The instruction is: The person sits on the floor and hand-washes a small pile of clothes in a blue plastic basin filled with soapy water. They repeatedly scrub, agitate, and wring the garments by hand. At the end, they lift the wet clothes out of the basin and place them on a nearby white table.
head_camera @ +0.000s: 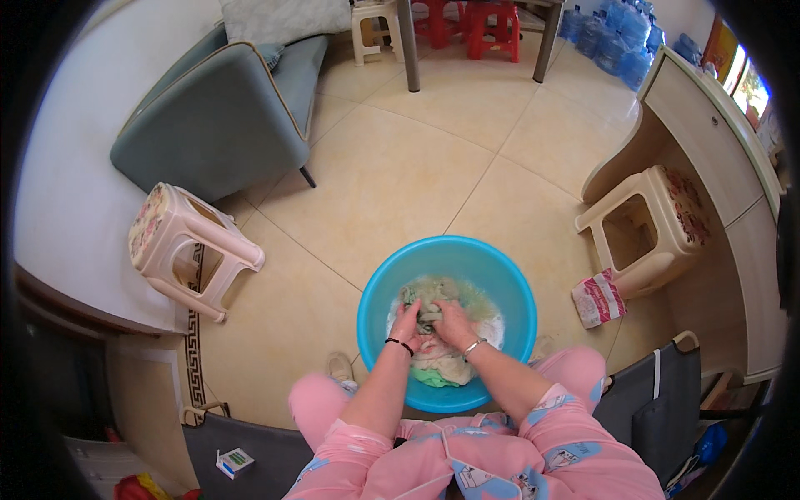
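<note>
A round blue plastic basin [447,246] stands on the floor between my knees, with wet cloths and sudsy water in it. My left hand [407,326] and my right hand [453,324] are close together inside the basin, both closed around a wet grey-green cloth [431,312]. Nearer me in the basin lie a cream cloth [453,367] and a bright green cloth [432,377], with something pinkish just under my hands. Greenish, foamy water [478,303] shows beyond my fingers.
Plastic stools stand at the left [206,250] and right [644,231]. A pink-and-white packet [599,300] leans by the right stool. A grey-blue sofa [219,119] is at upper left, a wooden desk [706,119] at right. A small box [235,463] lies on the dark seat.
</note>
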Available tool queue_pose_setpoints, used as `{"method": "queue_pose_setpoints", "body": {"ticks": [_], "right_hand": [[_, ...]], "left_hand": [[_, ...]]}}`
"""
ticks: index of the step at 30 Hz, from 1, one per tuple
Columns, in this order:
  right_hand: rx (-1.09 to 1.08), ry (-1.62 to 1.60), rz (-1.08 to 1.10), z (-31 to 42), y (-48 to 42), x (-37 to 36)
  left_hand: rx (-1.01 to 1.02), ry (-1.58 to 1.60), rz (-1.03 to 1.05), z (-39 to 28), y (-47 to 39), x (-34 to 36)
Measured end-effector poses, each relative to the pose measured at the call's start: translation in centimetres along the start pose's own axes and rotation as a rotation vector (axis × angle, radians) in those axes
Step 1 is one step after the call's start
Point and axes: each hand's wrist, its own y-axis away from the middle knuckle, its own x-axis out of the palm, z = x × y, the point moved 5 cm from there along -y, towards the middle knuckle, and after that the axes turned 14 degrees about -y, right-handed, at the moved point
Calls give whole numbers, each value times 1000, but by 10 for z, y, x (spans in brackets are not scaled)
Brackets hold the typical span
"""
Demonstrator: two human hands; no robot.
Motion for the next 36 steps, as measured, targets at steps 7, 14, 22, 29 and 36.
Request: {"method": "queue_pose_setpoints", "body": {"ticks": [7,14,22,29,36], "right_hand": [[-216,-200,24,111,40,-9],[-53,10,-129,93,27,-3],[30,304,-75,4,-37,-24],[7,149,-413,-19,-32,-54],[-33,-61,-46,14,-9,19]], "left_hand": [[-50,306,425,5,-54,-35],[132,378,253,12,-45,-26],[122,95,213,5,-34,-4],[53,-224,-103,-3,-28,-32],[23,114,-9,6,-33,-29]]}}
